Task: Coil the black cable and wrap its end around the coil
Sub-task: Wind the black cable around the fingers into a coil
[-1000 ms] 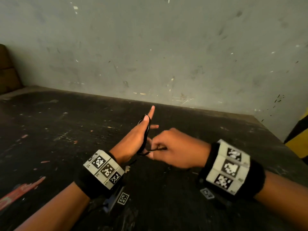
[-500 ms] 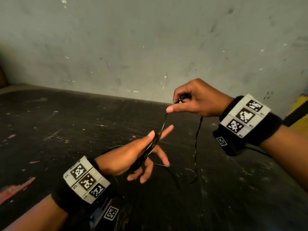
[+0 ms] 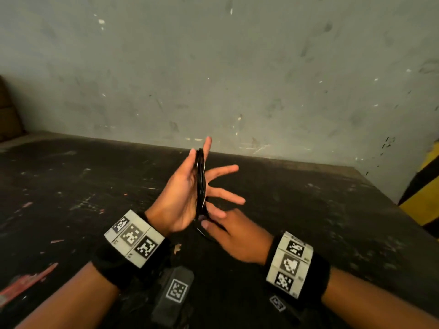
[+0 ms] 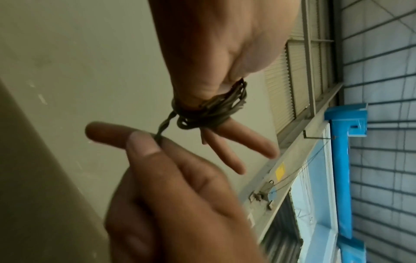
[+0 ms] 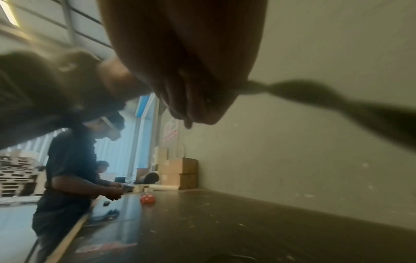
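On my left, the left hand (image 3: pixel 183 193) stands edge-up above the worktop (image 3: pixel 71 186), fingers straight and spread, and the black cable (image 3: pixel 200 181) is looped round it as a coil. The coil's long axis runs from the heel of the hand up toward the fingertips, pointing away from me toward the wall (image 3: pixel 237 67). In the left wrist view the loops (image 4: pixel 209 110) bunch round the fingers, with one short twisted strand leading off them.

That strand goes into the right hand (image 3: pixel 235 236), just below and right of the coil; thumb and forefinger pinch the cable end (image 4: pixel 165 127).

The worktop is dark, scuffed and flecked with pale marks, with a red smear (image 3: pixel 26 279) near its left front edge. It butts against a grey, chipped wall; a yellow-and-black striped post (image 3: pixel 425 193) shows at the far right.

The right wrist view is badly blurred: palm and a dark twisted streak fill it. I can't see the cable's loose tail.
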A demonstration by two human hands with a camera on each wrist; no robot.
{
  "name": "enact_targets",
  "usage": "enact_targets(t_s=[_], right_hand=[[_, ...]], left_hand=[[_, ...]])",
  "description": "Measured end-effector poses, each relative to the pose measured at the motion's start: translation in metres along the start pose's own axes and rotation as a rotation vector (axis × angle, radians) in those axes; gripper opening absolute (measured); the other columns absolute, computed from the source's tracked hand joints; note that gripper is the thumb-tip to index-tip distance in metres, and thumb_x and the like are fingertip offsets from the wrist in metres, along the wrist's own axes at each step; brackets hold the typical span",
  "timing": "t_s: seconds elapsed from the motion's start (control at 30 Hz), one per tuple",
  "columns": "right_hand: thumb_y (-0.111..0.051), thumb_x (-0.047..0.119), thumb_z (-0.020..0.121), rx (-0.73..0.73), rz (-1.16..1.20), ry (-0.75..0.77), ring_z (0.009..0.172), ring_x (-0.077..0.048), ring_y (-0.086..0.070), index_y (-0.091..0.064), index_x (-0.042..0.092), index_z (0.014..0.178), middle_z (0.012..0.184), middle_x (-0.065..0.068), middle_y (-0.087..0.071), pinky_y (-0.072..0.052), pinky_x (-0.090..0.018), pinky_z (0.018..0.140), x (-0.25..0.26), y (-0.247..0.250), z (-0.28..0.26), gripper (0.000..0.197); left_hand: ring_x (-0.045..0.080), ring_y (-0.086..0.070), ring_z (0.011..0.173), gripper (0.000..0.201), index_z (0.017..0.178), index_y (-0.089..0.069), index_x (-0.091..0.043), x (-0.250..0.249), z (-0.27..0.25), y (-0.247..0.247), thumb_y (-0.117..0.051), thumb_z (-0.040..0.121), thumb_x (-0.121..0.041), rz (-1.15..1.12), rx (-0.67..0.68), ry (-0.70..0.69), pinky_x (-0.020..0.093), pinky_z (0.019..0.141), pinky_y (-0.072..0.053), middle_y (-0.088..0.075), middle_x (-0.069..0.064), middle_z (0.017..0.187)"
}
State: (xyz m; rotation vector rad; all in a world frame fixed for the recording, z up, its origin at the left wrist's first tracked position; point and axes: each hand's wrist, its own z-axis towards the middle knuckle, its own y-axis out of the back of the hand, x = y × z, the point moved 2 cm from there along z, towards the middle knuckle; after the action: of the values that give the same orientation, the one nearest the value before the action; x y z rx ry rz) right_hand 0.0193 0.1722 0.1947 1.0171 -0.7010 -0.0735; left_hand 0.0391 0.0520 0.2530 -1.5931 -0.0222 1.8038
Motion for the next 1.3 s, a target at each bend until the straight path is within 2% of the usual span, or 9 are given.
enact_targets(t_s=[0.13,0.3,0.4,0.47,0.67,0.77,0.87,1.13,1.3], right_hand=[[-0.046,0.025,0.096,0.090,-0.074,-0.040,0.078,-0.023,-0.063,-0.060,0.010,0.089,0.085,-0.010,-0.065,-0.052,-0.041,0.071,0.019,0.002,-0.003,0.021],[-0.050,0.021,0.096,0.225,-0.130,-0.007,0.075,-0.009,-0.053,-0.062,0.007,0.084,0.064,0.019,-0.040,-0.042,-0.029,0.072,0.048,0.021,-0.006,0.022],[-0.057,0.024,0.092,0.219,-0.170,-0.021,0.064,0.005,-0.052,-0.066,0.015,0.080,0.071,0.018,-0.055,-0.046,-0.026,0.071,0.058,0.047,0.002,0.017],[-0.061,0.028,0.089,0.217,-0.232,-0.041,0.054,0.004,-0.051,-0.066,0.022,0.078,0.068,0.015,-0.059,-0.041,-0.021,0.059,0.060,0.069,0.009,0.014],[-0.071,0.032,0.081,0.142,-0.353,0.029,0.050,0.001,-0.051,-0.070,0.016,0.073,0.052,0.014,-0.052,-0.035,-0.010,0.049,0.060,0.134,0.029,0.018],[-0.072,0.033,0.079,0.127,-0.352,0.090,0.042,-0.007,-0.042,-0.071,0.010,0.072,0.042,0.010,-0.047,-0.029,-0.014,0.045,0.059,0.147,0.034,0.024],[-0.073,0.035,0.076,0.086,-0.322,0.139,0.041,-0.007,-0.042,-0.069,0.009,0.070,0.044,0.016,-0.051,-0.028,-0.013,0.044,0.058,0.150,0.035,0.027],[-0.061,0.038,0.087,-0.101,-0.068,0.034,0.048,-0.015,-0.045,-0.063,0.014,0.060,0.050,-0.010,-0.054,-0.039,-0.033,0.050,0.009,0.117,0.038,0.036],[-0.045,0.015,0.096,-0.061,0.035,-0.053,0.088,-0.015,-0.064,-0.069,0.004,0.095,0.100,-0.023,-0.071,-0.051,-0.030,0.084,-0.011,0.052,0.023,0.027]], left_hand=[[0.035,-0.072,0.084,0.047,0.138,-0.019,-0.059,0.000,0.000,0.008,-0.020,0.091,-0.057,0.143,-0.149,-0.044,0.035,0.043,-0.058,-0.050,0.012,0.139],[0.027,-0.072,0.077,0.046,0.137,-0.012,-0.060,0.009,-0.002,0.018,-0.015,0.091,-0.058,0.459,-0.269,-0.038,0.034,0.047,-0.057,-0.049,0.006,0.138],[0.033,-0.065,0.062,0.055,0.138,-0.009,-0.061,0.021,-0.009,0.024,-0.018,0.084,-0.067,0.695,-0.249,0.023,0.042,0.054,-0.051,-0.071,0.001,0.100],[0.019,-0.053,0.044,0.062,0.144,-0.005,-0.049,0.028,-0.015,0.025,-0.014,0.086,-0.066,0.775,-0.201,0.091,0.026,0.036,-0.039,-0.068,-0.004,0.064],[0.005,-0.034,0.028,0.081,0.134,-0.038,-0.005,0.032,-0.029,0.022,-0.003,0.089,-0.062,0.767,-0.048,0.288,0.020,0.035,-0.023,-0.059,0.003,0.044],[0.017,-0.035,0.036,0.075,0.134,-0.044,-0.027,0.030,-0.031,0.019,-0.014,0.082,-0.072,0.720,0.034,0.301,0.019,0.034,-0.028,-0.059,0.032,0.074],[0.011,-0.043,0.038,0.051,0.135,-0.018,-0.063,0.023,-0.032,0.010,-0.018,0.084,-0.065,0.661,0.062,0.261,0.016,0.030,-0.029,-0.064,0.016,0.100],[0.023,-0.062,0.043,0.054,0.140,-0.025,-0.052,0.007,-0.027,-0.004,-0.023,0.088,-0.062,0.125,0.320,0.258,0.016,0.025,-0.037,-0.058,0.029,0.115],[0.035,-0.071,0.065,0.053,0.142,-0.024,-0.048,-0.008,-0.012,-0.014,-0.015,0.091,-0.057,-0.138,0.415,0.150,0.031,0.034,-0.054,-0.056,0.027,0.127]])
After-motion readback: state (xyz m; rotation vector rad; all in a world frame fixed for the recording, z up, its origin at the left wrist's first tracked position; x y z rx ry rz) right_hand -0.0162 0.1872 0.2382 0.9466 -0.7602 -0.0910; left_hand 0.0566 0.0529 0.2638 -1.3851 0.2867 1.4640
